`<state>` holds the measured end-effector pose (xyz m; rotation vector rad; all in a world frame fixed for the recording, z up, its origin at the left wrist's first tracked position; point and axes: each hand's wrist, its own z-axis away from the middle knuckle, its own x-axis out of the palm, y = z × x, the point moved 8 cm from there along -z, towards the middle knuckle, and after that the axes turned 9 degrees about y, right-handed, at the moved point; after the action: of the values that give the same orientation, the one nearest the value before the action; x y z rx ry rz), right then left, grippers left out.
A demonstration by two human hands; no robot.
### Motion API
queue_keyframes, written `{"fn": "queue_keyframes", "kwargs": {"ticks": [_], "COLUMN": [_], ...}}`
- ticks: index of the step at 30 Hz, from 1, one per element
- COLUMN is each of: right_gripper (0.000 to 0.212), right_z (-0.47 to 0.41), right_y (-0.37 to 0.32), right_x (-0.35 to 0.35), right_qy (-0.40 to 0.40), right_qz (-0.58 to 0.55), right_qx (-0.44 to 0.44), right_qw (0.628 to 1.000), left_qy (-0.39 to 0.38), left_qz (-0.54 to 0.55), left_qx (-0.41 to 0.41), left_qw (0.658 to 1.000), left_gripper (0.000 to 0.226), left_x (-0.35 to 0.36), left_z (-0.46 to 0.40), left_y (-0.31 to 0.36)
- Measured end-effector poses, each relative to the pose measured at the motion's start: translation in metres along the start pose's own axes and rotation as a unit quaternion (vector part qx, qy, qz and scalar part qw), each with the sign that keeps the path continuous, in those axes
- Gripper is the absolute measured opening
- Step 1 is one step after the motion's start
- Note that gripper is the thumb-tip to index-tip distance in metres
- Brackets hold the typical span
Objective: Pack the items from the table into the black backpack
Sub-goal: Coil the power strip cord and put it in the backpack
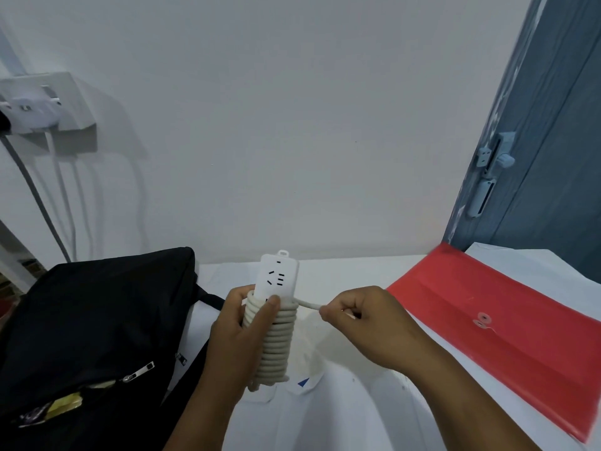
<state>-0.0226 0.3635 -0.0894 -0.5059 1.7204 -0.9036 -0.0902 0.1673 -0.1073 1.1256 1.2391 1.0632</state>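
A white power strip [277,275] stands upright above the table, its cream cord [274,346] coiled many times round its lower body. My left hand [240,327] grips the strip and coils, thumb pressed on the top turns. My right hand [361,317] pinches the free end of the cord, which stretches taut from the top of the coil. The black backpack [91,320] lies on the left of the table, a front pocket unzipped with something yellow showing inside.
A red string-tie envelope [487,327] lies on the white table cover [341,411] at the right. A wall socket with plugs and hanging cables [42,105] is at the upper left. A blue-grey door [546,141] stands at the right.
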Motion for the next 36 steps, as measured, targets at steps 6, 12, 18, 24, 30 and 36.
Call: {"fn": "queue_keyframes", "kwargs": {"ticks": [6, 12, 18, 24, 30, 36], "right_gripper": [0.035, 0.036, 0.018, 0.019, 0.039, 0.026], "right_z": [0.008, 0.006, 0.015, 0.022, 0.020, 0.023], "right_y": [-0.022, -0.032, -0.040, -0.052, -0.061, -0.066], "right_x": [0.015, 0.007, 0.017, 0.026, 0.026, 0.021], "right_qy": [-0.036, -0.020, -0.083, -0.130, -0.082, -0.011], "right_qz": [0.110, 0.168, 0.159, 0.195, 0.201, 0.147], "right_qx": [-0.078, -0.114, -0.097, -0.111, -0.154, -0.188], "right_qw": [0.990, 0.979, 0.979, 0.966, 0.964, 0.971], "left_qy": [-0.005, -0.075, -0.120, -0.009, 0.023, 0.038], "left_qz": [-0.122, -0.158, -0.194, -0.238, -0.239, -0.229], "left_qx": [0.037, 0.106, 0.132, 0.157, 0.167, 0.166], "left_qw": [0.992, 0.979, 0.965, 0.958, 0.956, 0.958], "left_gripper": [0.023, 0.040, 0.059, 0.069, 0.053, 0.059], "left_x": [0.003, 0.011, 0.018, 0.009, 0.007, 0.004], "left_z": [-0.008, -0.004, 0.000, -0.002, -0.002, -0.006], "left_y": [-0.006, -0.001, 0.000, 0.001, -0.004, -0.005]}}
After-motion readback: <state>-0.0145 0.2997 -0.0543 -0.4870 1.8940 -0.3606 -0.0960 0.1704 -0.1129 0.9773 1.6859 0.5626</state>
